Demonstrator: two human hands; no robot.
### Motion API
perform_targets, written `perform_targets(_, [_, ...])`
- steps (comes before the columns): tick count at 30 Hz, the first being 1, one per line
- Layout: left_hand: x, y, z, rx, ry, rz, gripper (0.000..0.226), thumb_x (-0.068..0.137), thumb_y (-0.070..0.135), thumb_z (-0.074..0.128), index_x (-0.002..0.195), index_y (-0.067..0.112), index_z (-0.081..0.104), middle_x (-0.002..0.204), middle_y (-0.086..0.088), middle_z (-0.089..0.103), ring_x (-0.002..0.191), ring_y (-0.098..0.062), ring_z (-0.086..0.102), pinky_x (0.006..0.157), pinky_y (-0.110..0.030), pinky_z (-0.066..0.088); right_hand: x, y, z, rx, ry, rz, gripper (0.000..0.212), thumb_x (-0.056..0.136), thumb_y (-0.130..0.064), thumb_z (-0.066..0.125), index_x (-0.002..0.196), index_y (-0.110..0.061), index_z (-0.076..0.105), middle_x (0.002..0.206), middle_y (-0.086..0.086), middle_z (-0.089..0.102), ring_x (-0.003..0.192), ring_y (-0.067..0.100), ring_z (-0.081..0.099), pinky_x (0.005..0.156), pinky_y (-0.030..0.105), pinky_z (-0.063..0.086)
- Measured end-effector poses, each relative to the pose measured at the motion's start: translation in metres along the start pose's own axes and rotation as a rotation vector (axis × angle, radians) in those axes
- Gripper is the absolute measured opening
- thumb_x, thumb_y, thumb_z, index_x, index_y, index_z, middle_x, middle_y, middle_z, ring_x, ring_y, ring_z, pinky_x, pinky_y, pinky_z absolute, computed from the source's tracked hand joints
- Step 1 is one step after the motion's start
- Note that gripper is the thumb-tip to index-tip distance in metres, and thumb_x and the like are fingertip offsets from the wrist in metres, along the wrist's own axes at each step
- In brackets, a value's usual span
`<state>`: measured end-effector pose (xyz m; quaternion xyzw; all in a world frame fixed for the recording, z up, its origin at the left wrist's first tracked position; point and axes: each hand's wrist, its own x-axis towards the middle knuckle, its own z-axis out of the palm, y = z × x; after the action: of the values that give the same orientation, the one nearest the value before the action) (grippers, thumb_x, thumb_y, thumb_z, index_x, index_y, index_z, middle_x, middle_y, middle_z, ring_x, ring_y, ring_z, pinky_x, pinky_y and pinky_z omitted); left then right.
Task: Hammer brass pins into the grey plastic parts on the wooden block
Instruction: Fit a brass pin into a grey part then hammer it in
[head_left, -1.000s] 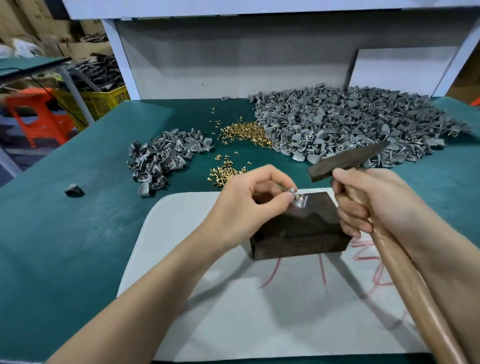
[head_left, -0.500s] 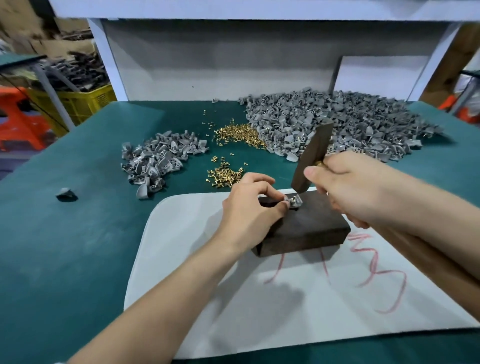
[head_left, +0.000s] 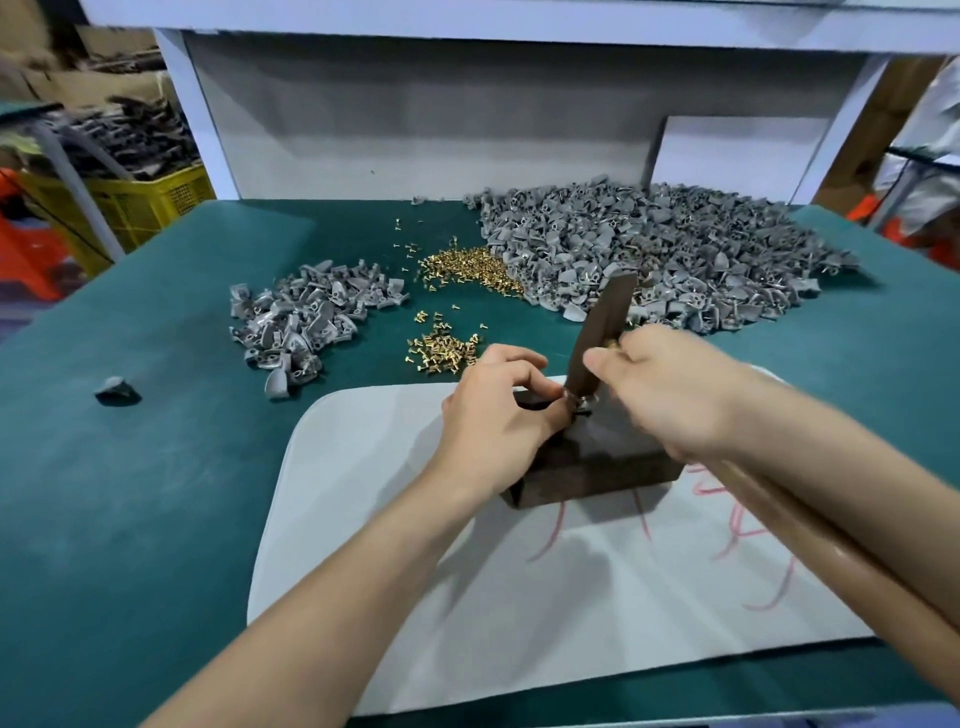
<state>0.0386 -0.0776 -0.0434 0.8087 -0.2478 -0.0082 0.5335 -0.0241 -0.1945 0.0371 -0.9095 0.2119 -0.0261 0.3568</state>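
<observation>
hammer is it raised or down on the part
Down: the hammer head stands on end, its lower tip meeting the grey plastic part on the wooden block.

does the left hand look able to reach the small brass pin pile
Likely yes: the small pin pile lies just beyond the left hand with nothing between. But that hand pinches the grey part on the wooden block, so it must let go first.
</observation>
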Motion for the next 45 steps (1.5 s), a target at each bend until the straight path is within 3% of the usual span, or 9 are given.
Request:
perform_targets(3, [0.001, 0.0, -0.001, 0.017, 0.0, 0.003, 0.021, 0.077, 0.016, 0.076, 0.064, 0.025, 0.062, 0.104, 0.011, 0.056, 0.108, -0.015, 0.055, 0.101, -0.042, 0.037, 0.003, 0.005, -0.003, -0.031, 0.037, -0.043, 0.043, 0.1, -0.03, 0.039, 0.062, -0.011, 0.042, 0.035, 0.001, 0.037, 0.024, 0.017, 0.034, 0.031, 0.015, 0.023])
perform_targets(6, [0.0, 0.001, -0.001, -0.001, -0.003, 0.002, 0.024, 0.077, 0.018, 0.077, 0.062, 0.027, 0.061, 0.104, 0.01, 0.057, 0.107, -0.013, 0.056, 0.101, -0.041, 0.037, 0.005, 0.008, -0.005, -0.043, 0.013, -0.008, 0.042, 0.1, -0.03, 0.037, 0.064, -0.011, 0.041, 0.047, 0.008, 0.044, 0.028, 0.018, 0.037, 0.033, 0.017, 0.026])
perform_targets(11, [0.0, 0.002, -0.001, 0.018, 0.016, 0.016, 0.024, 0.077, 0.019, 0.077, 0.062, 0.029, 0.061, 0.105, 0.012, 0.057, 0.106, -0.01, 0.055, 0.102, -0.039, 0.036, 0.009, 0.012, -0.007, -0.047, -0.028, -0.026, 0.041, 0.1, -0.028, 0.037, 0.064, -0.009, 0.044, 0.043, 0.007, 0.042, 0.03, 0.019, 0.037, 0.031, 0.018, 0.027])
perform_targets(17, [-0.005, 0.005, 0.001, 0.062, 0.122, 0.222, 0.016, 0.079, 0.012, 0.069, 0.075, 0.024, 0.06, 0.085, 0.013, 0.065, 0.088, -0.001, 0.058, 0.096, -0.047, 0.04, 0.018, 0.024, -0.02, 0.684, -0.113, 0.039, 0.034, 0.099, -0.032, 0.041, 0.071, -0.011, 0.043, 0.033, -0.002, 0.028, 0.023, 0.011, 0.023, 0.034, 0.012, 0.025])
perform_targets(20, [-0.009, 0.01, 0.001, 0.135, 0.2, 0.415, 0.01, 0.081, 0.014, 0.065, 0.082, 0.023, 0.06, 0.076, 0.02, 0.061, 0.078, 0.01, 0.053, 0.105, -0.047, 0.033, 0.03, 0.033, -0.011, 0.974, -0.244, 0.016, 0.035, 0.098, -0.031, 0.04, 0.069, -0.012, 0.044, 0.035, -0.003, 0.026, 0.024, 0.01, 0.023, 0.033, 0.011, 0.025])
perform_targets(25, [-0.01, 0.012, -0.003, 0.274, 0.294, 0.682, 0.024, 0.082, 0.009, 0.059, 0.089, 0.03, 0.049, 0.089, 0.012, 0.068, 0.088, -0.006, 0.063, 0.107, -0.04, 0.028, 0.044, 0.055, -0.002, 1.289, -0.278, -0.033, 0.029, 0.094, -0.029, 0.039, 0.069, -0.013, 0.043, 0.036, -0.007, 0.024, 0.024, 0.005, 0.022, 0.031, 0.011, 0.023])
perform_targets(32, [-0.01, 0.01, 0.001, 0.271, 0.325, 0.747, 0.029, 0.08, 0.004, 0.064, 0.088, 0.028, 0.05, 0.091, 0.009, 0.067, 0.087, -0.008, 0.061, 0.102, -0.039, 0.032, 0.034, 0.063, -0.004, 1.156, -0.328, -0.254, 0.019, 0.067, -0.015, 0.06, 0.077, -0.001, 0.051, 0.04, -0.003, 0.035, 0.023, 0.003, 0.027, 0.031, 0.013, 0.029])
perform_targets(36, [-0.009, 0.006, 0.001, 0.252, 0.342, 0.736, 0.034, 0.077, -0.003, 0.067, 0.088, 0.025, 0.052, 0.091, 0.009, 0.066, 0.089, -0.007, 0.061, 0.101, -0.041, 0.033, 0.024, 0.059, 0.006, 1.073, -0.428, -0.34, 0.007, 0.07, -0.01, 0.065, 0.075, -0.007, 0.069, 0.05, 0.005, 0.049, 0.024, 0.005, 0.029, 0.034, 0.015, 0.032])
perform_targets(45, [-0.008, 0.002, 0.001, 0.233, 0.336, 0.732, 0.03, 0.077, -0.002, 0.065, 0.088, 0.023, 0.053, 0.091, 0.009, 0.064, 0.089, -0.005, 0.06, 0.105, -0.036, 0.031, 0.021, 0.057, 0.008, 1.061, -0.412, -0.34, 0.011, 0.075, -0.007, 0.059, 0.071, -0.01, 0.069, 0.049, 0.006, 0.051, 0.023, 0.006, 0.028, 0.035, 0.015, 0.032])
